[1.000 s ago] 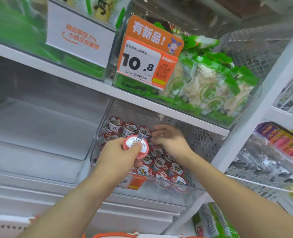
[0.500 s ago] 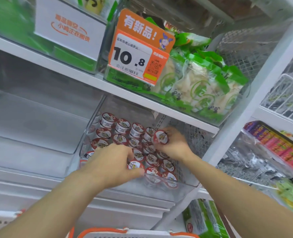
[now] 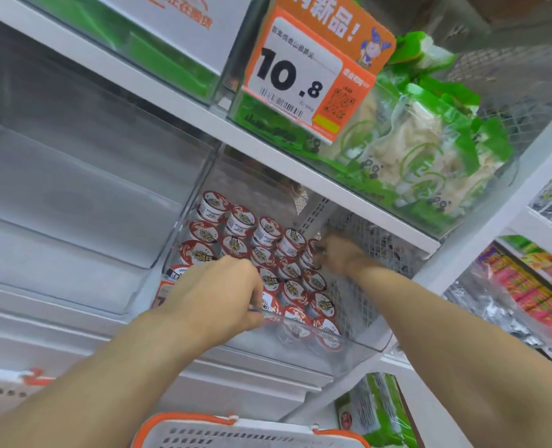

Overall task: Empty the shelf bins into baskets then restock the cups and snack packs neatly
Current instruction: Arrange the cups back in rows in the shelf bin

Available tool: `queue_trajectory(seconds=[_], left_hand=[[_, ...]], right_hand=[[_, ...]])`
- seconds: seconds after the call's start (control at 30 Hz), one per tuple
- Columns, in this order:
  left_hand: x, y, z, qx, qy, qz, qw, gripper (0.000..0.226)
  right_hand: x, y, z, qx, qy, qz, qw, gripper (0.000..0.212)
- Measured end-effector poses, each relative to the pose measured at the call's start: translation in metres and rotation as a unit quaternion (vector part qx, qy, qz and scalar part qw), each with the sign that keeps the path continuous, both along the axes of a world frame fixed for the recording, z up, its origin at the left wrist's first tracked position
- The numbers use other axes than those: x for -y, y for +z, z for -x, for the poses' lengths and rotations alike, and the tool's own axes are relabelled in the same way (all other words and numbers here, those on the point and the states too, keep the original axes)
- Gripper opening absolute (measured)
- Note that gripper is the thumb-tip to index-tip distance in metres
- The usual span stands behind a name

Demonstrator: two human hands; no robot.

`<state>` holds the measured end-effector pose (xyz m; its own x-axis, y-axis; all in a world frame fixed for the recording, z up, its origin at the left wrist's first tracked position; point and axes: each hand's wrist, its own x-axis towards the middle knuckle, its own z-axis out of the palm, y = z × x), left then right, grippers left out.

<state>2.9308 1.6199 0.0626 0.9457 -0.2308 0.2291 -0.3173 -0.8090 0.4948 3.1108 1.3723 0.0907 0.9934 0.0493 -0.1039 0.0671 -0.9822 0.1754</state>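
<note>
Since half a second ago, both hands have gone deeper into the clear bin, and the cup that the right hand held up at the bin's back right is no longer raised.

White shelving (image 3: 177, 101) fills the view, with an upper shelf board and a lower level beneath it. On the lower level a large clear bin (image 3: 74, 202) sits at the left with nothing visible inside. Just beside it on the right stands the clear bin (image 3: 362, 345) holding the cups (image 3: 240, 218), which are packed lid-up in rows from its back wall to its front edge; their lids are red and white. A wire mesh panel (image 3: 378, 247) runs along this bin's right side.

On the upper shelf, a bin of green snack packs (image 3: 430, 150) sits above the cups, with an orange price tag (image 3: 303, 82) reading 10.8 clipped to its front. A white and orange basket (image 3: 236, 431) shows at the bottom edge, below the shelves.

Left hand (image 3: 216, 299) reaches over the front edge of the cup bin, fingers curled down among the front cups; whether it pinches one I cannot tell, since the fingertips are hidden. Right hand (image 3: 339, 253) is at the bin's back right corner, against the mesh, fingers bent onto a cup there; it is blurred, so its grip is unclear.
</note>
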Motion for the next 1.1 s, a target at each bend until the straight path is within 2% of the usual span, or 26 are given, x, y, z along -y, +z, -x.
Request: queue_trajectory(seconds=[0.07, 0.37, 0.43, 0.5, 0.53, 0.6, 0.63, 0.67, 0.73, 0.83, 0.9, 1.0, 1.1], left_hand=[[0.001, 0.000, 0.000, 0.000, -0.002, -0.004, 1.000, 0.018], [0.005, 0.002, 0.008, 0.012, -0.012, -0.009, 1.000, 0.021], [0.010, 0.001, 0.011, 0.054, -0.028, 0.005, 0.998, 0.029], [0.020, 0.002, 0.016, 0.142, -0.046, 0.034, 0.988, 0.024], [0.026, 0.003, 0.021, 0.180, -0.055, 0.062, 0.980, 0.017], [0.045, -0.002, 0.036, 0.187, -0.066, 0.112, 0.974, 0.008], [0.057, -0.013, 0.044, 0.151, -0.076, 0.124, 0.978, 0.007], [0.070, -0.029, 0.052, 0.093, -0.091, 0.125, 0.984, 0.007], [0.093, -0.072, 0.069, -0.060, -0.132, 0.097, 0.985, 0.012], [0.115, -0.164, 0.099, -0.252, -0.194, -0.040, 0.947, 0.009], [0.123, -0.224, 0.124, -0.355, -0.206, -0.086, 0.908, 0.034], [0.132, -0.282, 0.158, -0.437, -0.171, -0.078, 0.880, 0.054], [0.139, -0.320, 0.187, -0.499, -0.161, -0.057, 0.850, 0.066]], right_hand=[[0.002, -0.001, 0.000, -0.002, 0.000, -0.006, 1.000, 0.034], [0.005, -0.001, 0.034, 0.001, 0.036, -0.018, 0.999, 0.046], [0.000, 0.010, 0.055, 0.063, 0.062, -0.028, 0.996, 0.043], [-0.001, 0.018, 0.098, 0.159, 0.143, -0.107, 0.971, 0.034], [-0.002, 0.020, 0.132, 0.188, 0.185, -0.188, 0.946, 0.026], [0.003, 0.007, 0.207, 0.178, 0.236, -0.349, 0.889, 0.011], [0.009, -0.011, 0.238, 0.160, 0.242, -0.389, 0.875, 0.009], [0.020, -0.037, 0.261, 0.129, 0.233, -0.400, 0.877, 0.009], [0.047, -0.106, 0.291, 0.015, 0.170, -0.384, 0.907, 0.005], [0.098, -0.221, 0.315, -0.202, 0.033, -0.290, 0.935, 0.018], [0.121, -0.282, 0.336, -0.297, -0.038, -0.260, 0.918, 0.038], [0.132, -0.331, 0.372, -0.325, -0.076, -0.288, 0.897, 0.078], [0.130, -0.350, 0.389, -0.354, -0.074, -0.283, 0.888, 0.090]])
